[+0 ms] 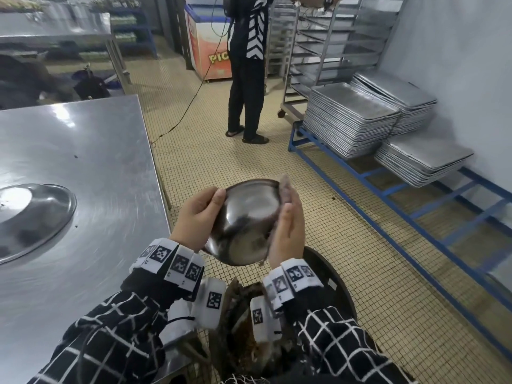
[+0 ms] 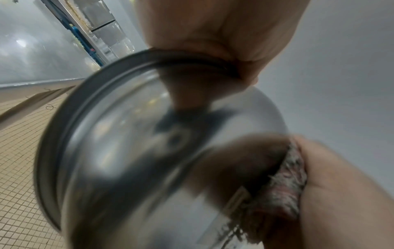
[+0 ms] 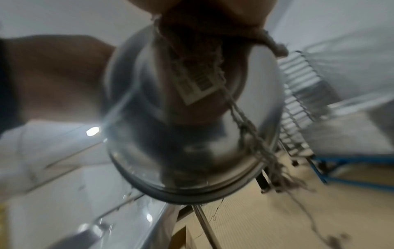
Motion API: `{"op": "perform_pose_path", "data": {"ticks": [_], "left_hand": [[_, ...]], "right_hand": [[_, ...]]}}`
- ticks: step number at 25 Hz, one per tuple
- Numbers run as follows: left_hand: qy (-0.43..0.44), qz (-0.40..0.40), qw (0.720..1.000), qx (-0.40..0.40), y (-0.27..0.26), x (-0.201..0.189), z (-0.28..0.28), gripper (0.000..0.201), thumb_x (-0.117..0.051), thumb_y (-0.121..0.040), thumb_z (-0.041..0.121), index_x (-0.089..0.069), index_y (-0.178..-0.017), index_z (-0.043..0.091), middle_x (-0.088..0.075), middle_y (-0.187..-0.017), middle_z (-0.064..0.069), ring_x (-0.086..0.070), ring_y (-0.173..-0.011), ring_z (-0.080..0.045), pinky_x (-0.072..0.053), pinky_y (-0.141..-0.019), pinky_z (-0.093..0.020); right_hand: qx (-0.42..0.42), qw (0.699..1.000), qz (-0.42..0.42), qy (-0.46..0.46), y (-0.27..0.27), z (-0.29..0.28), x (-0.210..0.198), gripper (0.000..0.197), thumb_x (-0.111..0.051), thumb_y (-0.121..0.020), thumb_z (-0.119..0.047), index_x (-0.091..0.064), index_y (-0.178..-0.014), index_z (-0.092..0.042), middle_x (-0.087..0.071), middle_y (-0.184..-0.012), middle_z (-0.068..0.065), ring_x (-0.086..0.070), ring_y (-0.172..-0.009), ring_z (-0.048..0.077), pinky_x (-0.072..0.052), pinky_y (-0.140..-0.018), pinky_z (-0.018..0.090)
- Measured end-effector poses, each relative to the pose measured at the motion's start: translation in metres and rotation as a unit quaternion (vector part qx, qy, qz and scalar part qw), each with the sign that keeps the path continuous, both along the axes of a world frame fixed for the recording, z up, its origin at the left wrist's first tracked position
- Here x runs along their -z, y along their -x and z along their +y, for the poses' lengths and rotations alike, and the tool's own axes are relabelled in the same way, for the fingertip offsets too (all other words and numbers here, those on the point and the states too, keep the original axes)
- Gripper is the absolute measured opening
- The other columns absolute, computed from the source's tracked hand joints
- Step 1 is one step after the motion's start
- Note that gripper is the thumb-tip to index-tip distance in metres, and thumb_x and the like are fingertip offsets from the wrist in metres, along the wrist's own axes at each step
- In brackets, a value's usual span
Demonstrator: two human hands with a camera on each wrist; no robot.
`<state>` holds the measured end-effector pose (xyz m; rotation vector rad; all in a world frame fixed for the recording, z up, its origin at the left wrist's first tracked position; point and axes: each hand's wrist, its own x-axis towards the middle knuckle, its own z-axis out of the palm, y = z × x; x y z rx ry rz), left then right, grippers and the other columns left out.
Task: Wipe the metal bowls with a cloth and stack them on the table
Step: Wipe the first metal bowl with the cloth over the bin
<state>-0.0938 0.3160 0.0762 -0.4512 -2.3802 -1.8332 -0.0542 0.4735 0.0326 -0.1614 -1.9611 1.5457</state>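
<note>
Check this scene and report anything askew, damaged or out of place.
One oddity: a barcode label is stuck on the outside of the bowl under the cloth pressed by the right hand. The left hand grips the rim.

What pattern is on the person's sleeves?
The long black sleeves have a thin white grid check; the head view shows it best.
</note>
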Motion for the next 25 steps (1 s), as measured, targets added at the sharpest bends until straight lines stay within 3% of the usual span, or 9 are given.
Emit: {"op": "perform_pose_path", "data": {"ticks": [2, 5, 10, 14, 18, 20, 22, 23, 25], "left_hand": [[-0.041, -0.032, 0.999, -0.011, 0.0, 0.007, -0.004, 0.031, -0.048, -0.097, 0.035, -0.06, -0.07, 0.026, -0.055, -0.062, 0.009, -0.05, -0.063, -0.015, -0.042, -0.064, -0.032], [-0.017, -0.04, 0.999, -0.007, 0.002, 0.019, -0.009, 0.027, -0.047, -0.092, 0.044, -0.061, -0.072, 0.034, -0.056, -0.067, 0.013, -0.052, -0.069, -0.013, -0.043, -0.069, -0.033], [0.043, -0.049, 0.997, 0.048, 0.01, 0.021, -0.015, 0.022, -0.042, -0.1, 0.024, -0.062, -0.099, 0.034, -0.064, -0.095, 0.011, -0.059, -0.091, -0.005, -0.045, -0.084, -0.027], [0.122, -0.069, 0.988, 0.067, 0.002, 0.014, -0.005, 0.024, -0.044, -0.099, 0.032, -0.065, -0.096, 0.021, -0.066, -0.09, 0.001, -0.06, -0.089, -0.016, -0.046, -0.082, -0.026], [0.081, -0.063, 0.995, -0.017, 0.001, 0.018, 0.0, 0.026, -0.047, -0.098, 0.029, -0.062, -0.078, 0.024, -0.062, -0.071, 0.002, -0.057, -0.071, -0.018, -0.045, -0.071, -0.032], [0.064, -0.056, 0.994, -0.065, 0.003, 0.018, 0.002, 0.027, -0.047, -0.098, 0.027, -0.06, -0.075, 0.025, -0.061, -0.069, 0.003, -0.055, -0.067, -0.014, -0.043, -0.068, -0.031], [0.04, -0.05, 0.993, -0.099, 0.005, 0.015, 0.004, 0.028, -0.047, -0.099, 0.024, -0.064, -0.08, 0.014, -0.064, -0.074, -0.007, -0.056, -0.069, -0.017, -0.047, -0.069, -0.037], [0.029, -0.049, 0.993, -0.103, 0.006, 0.014, 0.004, 0.029, -0.047, -0.099, 0.024, -0.065, -0.082, 0.009, -0.065, -0.076, -0.011, -0.056, -0.069, -0.019, -0.047, -0.07, -0.04], [0.025, -0.048, 0.994, -0.09, 0.005, 0.013, 0.003, 0.03, -0.047, -0.099, 0.025, -0.064, -0.082, 0.006, -0.064, -0.074, -0.012, -0.054, -0.067, -0.018, -0.047, -0.069, -0.04]], "right_hand": [[-0.027, 0.976, -0.037, 0.212, -0.002, 0.008, 0.006, 0.039, -0.025, -0.101, -0.041, -0.048, -0.134, -0.042, -0.047, -0.137, -0.022, -0.044, -0.128, 0.006, -0.04, -0.107, 0.045], [-0.01, 0.941, -0.179, 0.287, -0.005, 0.022, 0.003, 0.031, -0.032, -0.1, -0.046, -0.053, -0.121, -0.04, -0.055, -0.126, -0.005, -0.054, -0.112, 0.017, -0.048, -0.097, 0.042], [-0.038, 0.977, -0.209, 0.029, 0.001, 0.04, -0.019, 0.037, -0.032, -0.098, -0.049, -0.054, -0.12, -0.03, -0.06, -0.1, -0.015, -0.059, -0.096, 0.011, -0.051, -0.084, 0.033], [-0.124, 0.95, -0.181, -0.223, 0.018, 0.039, -0.036, 0.036, -0.037, -0.1, -0.036, -0.059, -0.114, -0.012, -0.063, -0.102, -0.001, -0.059, -0.095, 0.014, -0.046, -0.08, 0.023], [-0.064, 0.968, -0.111, -0.214, 0.019, 0.017, -0.042, 0.027, -0.045, -0.098, -0.028, -0.049, -0.119, -0.012, -0.052, -0.108, -0.004, -0.053, -0.088, 0.005, -0.043, -0.067, 0.008], [-0.047, 0.973, -0.076, -0.215, 0.012, -0.002, -0.036, 0.028, -0.042, -0.098, -0.034, -0.047, -0.12, -0.016, -0.047, -0.123, 0.001, -0.052, -0.101, 0.007, -0.052, -0.082, 0.023], [-0.054, 0.943, -0.076, -0.318, 0.001, -0.018, -0.022, 0.04, -0.03, -0.098, -0.041, -0.049, -0.128, -0.022, -0.041, -0.14, 0.001, -0.039, -0.128, 0.018, -0.035, -0.108, 0.046], [-0.046, 0.93, -0.077, -0.358, -0.003, -0.023, -0.015, 0.045, -0.027, -0.098, -0.043, -0.047, -0.134, -0.023, -0.038, -0.145, 0.001, -0.031, -0.136, 0.02, -0.025, -0.113, 0.049], [-0.01, 0.937, -0.075, -0.34, -0.003, -0.021, -0.008, 0.048, -0.024, -0.099, -0.044, -0.042, -0.139, -0.024, -0.036, -0.146, 0.0, -0.03, -0.137, 0.021, -0.027, -0.112, 0.05]]}}
